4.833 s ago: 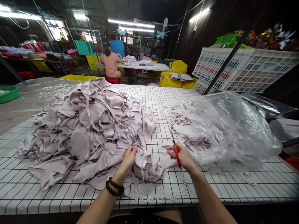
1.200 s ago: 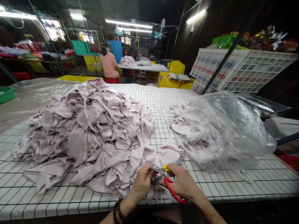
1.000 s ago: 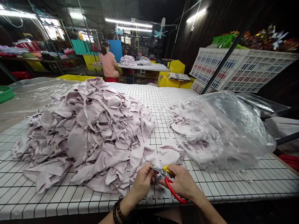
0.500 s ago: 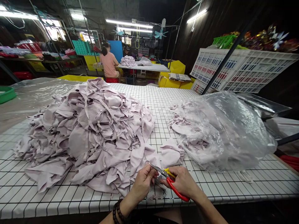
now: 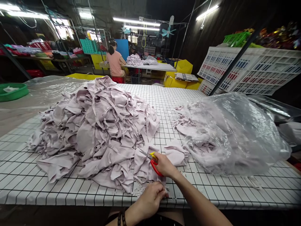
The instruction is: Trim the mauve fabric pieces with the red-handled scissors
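My right hand (image 5: 166, 164) grips a pair of scissors (image 5: 153, 161) with one red and one yellow handle. The blades point left, over a pale lilac cloth piece (image 5: 143, 166). Close to the table's front edge, my left hand (image 5: 152, 198) is closed with its fingertips pinched together; what lies between them is hidden. The near edge of that cloth piece reaches up to these fingers. Small scraps (image 5: 138, 190) are scattered beside my left hand. A large heap of lilac cloth pieces (image 5: 101, 119) rises to the left.
A clear plastic bag (image 5: 235, 135) with lilac cloth pieces lies on the right of the checked table (image 5: 168, 110). Another cloth piece (image 5: 176, 153) sits between bag and heap. A green basin (image 5: 17, 94) is at far left; white crates (image 5: 249, 69) stand right. A person (image 5: 115, 61) sits beyond.
My right hand with the scissors has moved up and left, off the left hand's fingertips. My left hand has come down and right, nearer the table edge. The view has turned slightly left.
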Action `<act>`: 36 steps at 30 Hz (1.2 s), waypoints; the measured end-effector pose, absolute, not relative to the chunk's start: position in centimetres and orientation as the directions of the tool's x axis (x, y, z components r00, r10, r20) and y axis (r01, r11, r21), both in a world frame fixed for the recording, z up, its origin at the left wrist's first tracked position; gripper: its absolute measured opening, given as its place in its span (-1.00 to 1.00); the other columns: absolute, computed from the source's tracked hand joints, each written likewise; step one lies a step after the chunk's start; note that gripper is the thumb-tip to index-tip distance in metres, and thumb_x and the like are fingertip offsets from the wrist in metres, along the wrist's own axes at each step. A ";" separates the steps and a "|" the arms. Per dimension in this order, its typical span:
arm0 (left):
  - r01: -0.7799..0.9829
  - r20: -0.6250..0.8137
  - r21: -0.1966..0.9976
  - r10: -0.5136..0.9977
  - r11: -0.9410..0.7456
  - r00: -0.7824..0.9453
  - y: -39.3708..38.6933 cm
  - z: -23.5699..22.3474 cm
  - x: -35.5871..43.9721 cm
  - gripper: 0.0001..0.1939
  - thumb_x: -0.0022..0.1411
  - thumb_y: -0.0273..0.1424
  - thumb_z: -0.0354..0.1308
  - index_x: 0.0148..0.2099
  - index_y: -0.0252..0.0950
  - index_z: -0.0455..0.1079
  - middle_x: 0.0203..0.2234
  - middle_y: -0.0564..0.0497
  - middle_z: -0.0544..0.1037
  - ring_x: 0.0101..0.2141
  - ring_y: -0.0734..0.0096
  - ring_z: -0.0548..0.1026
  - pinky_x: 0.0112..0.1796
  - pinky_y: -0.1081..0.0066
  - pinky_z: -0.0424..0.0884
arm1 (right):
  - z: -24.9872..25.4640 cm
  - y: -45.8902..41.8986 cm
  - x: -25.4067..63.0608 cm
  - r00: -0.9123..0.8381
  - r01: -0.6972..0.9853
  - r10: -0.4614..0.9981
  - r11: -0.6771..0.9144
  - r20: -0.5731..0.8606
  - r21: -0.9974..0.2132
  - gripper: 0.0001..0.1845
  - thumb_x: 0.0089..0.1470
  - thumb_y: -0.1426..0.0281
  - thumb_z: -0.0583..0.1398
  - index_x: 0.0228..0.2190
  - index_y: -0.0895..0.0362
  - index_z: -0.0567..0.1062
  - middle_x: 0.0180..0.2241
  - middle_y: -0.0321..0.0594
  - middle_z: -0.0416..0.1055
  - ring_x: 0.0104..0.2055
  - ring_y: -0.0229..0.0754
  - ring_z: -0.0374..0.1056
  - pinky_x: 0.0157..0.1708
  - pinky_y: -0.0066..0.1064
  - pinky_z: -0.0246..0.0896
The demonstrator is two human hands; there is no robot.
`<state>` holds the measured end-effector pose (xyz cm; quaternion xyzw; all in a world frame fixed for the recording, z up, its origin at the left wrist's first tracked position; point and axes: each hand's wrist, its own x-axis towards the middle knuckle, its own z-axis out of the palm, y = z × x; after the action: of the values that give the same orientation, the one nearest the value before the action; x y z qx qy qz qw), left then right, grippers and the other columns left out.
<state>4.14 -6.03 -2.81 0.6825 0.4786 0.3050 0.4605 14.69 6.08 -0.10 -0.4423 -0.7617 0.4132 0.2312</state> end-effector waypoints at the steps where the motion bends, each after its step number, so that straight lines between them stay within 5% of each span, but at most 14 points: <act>1: 0.373 -0.030 0.921 0.936 -0.110 0.351 -6.1 -2.7 4.0 -0.69 0.34 -0.32 -0.06 -0.30 -0.29 0.47 -0.39 -0.02 0.51 -0.30 0.38 0.42 -0.26 0.47 0.25 | -0.3 6.3 14.2 -0.501 0.464 0.865 0.272 0.003 -0.843 -0.90 -0.15 0.48 0.20 -0.56 0.12 0.33 -0.57 -0.39 0.29 -0.50 -0.31 0.14 -0.48 -0.49 0.00; 11: 0.498 0.004 0.867 0.999 -0.024 0.042 -4.9 -0.1 -0.1 -0.57 0.33 -0.21 -0.08 -0.52 -0.28 0.33 -0.56 0.01 0.39 -0.47 0.36 0.36 -0.40 0.43 0.20 | 3.2 10.0 17.9 -0.143 0.070 0.981 0.145 0.133 -0.987 -0.75 -0.05 0.26 0.24 -0.42 0.10 0.27 -0.44 -0.34 0.29 -0.47 -0.28 0.27 -0.39 -0.38 0.26; 16: 0.643 0.079 0.758 0.963 0.109 -0.257 -5.4 4.0 -2.9 -0.66 0.22 -0.13 0.06 -0.42 -0.28 0.41 0.01 -0.19 0.35 -0.15 0.07 0.39 -0.25 0.29 0.26 | 4.5 8.5 20.1 0.026 -0.178 0.991 0.134 0.132 -0.975 -0.71 -0.04 0.27 0.26 -0.37 0.07 0.24 -0.35 -0.36 0.22 -0.42 -0.30 0.34 -0.31 -0.36 0.32; 18: 0.564 0.055 0.819 0.964 0.106 -0.261 -6.0 5.5 -2.1 -0.69 0.20 -0.12 0.08 -0.35 -0.26 0.43 0.04 -0.18 0.33 -0.16 0.09 0.40 -0.27 0.29 0.28 | 4.6 7.4 20.2 0.056 -0.308 0.994 0.106 0.093 -0.946 -0.69 -0.08 0.32 0.31 -0.38 0.07 0.26 -0.35 -0.38 0.22 -0.42 -0.32 0.35 -0.32 -0.40 0.32; 20: 0.338 -0.077 0.937 0.995 0.092 -0.056 -6.2 6.1 0.0 -0.67 0.23 -0.11 0.04 -0.31 -0.25 0.44 -0.17 -0.14 0.46 -0.35 0.28 0.41 -0.36 0.36 0.29 | 4.6 6.3 20.0 0.084 -0.388 0.994 0.094 0.066 -0.917 -0.68 -0.11 0.35 0.34 -0.39 0.09 0.29 -0.34 -0.38 0.22 -0.43 -0.33 0.36 -0.34 -0.43 0.31; 22: -0.020 -0.274 0.957 0.922 0.291 0.274 -5.5 5.3 3.0 -0.59 0.24 -0.04 -0.01 -0.29 -0.27 0.44 -0.39 -0.06 0.48 -0.55 0.45 0.33 -0.51 0.44 0.25 | 4.8 5.3 19.6 0.102 -0.376 0.992 0.109 0.076 -0.920 -0.69 -0.10 0.35 0.34 -0.38 0.09 0.30 -0.34 -0.37 0.22 -0.44 -0.34 0.35 -0.36 -0.45 0.31; 25: -0.481 -0.428 0.515 0.699 0.709 0.572 -3.1 2.3 7.1 -0.46 0.18 0.08 -0.03 -0.16 -0.31 0.39 -0.48 0.05 0.41 -0.69 0.61 0.18 -0.65 0.53 0.09 | 5.3 3.8 19.1 0.085 -0.271 0.990 0.132 0.113 -0.953 -0.71 -0.05 0.33 0.31 -0.37 0.09 0.28 -0.34 -0.35 0.24 -0.47 -0.34 0.31 -0.40 -0.45 0.28; 28: -0.728 -0.407 0.207 0.734 0.654 0.544 -0.7 -0.4 9.2 -0.52 0.16 0.03 0.08 -0.11 -0.27 0.34 -0.47 0.13 0.37 -0.69 0.68 0.16 -0.66 0.58 0.02 | 5.2 2.5 19.2 0.087 -0.118 0.985 0.157 0.147 -0.980 -0.74 0.00 0.30 0.27 -0.38 0.07 0.27 -0.36 -0.34 0.26 -0.48 -0.35 0.26 -0.40 -0.45 0.26; 32: -0.829 -0.440 0.228 0.813 0.511 0.381 0.4 -1.6 9.5 -0.67 0.13 -0.15 0.24 -0.18 -0.27 0.33 -0.35 0.11 0.43 -0.64 0.70 0.22 -0.63 0.59 0.04 | 3.6 2.0 20.0 0.209 0.074 0.956 0.193 0.205 -0.978 -0.78 0.03 0.28 0.23 -0.38 0.06 0.27 -0.40 -0.32 0.28 -0.39 -0.27 0.28 -0.32 -0.41 0.26; 36: -0.768 -0.393 0.515 0.901 0.381 0.183 -0.1 -1.8 9.1 -0.61 0.07 -0.13 0.28 -0.23 -0.35 0.40 -0.43 0.07 0.44 -0.58 0.62 0.26 -0.56 0.55 0.13 | 0.7 2.6 21.1 0.357 0.354 0.903 0.105 0.238 -0.929 -0.76 0.01 0.23 0.21 -0.34 0.09 0.29 -0.40 -0.24 0.36 -0.35 -0.17 0.33 -0.27 -0.34 0.26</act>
<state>9.05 -0.09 -1.80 0.1008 0.3302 0.5472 0.7625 21.09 2.61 0.68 -0.6192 -0.5076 0.2529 0.5431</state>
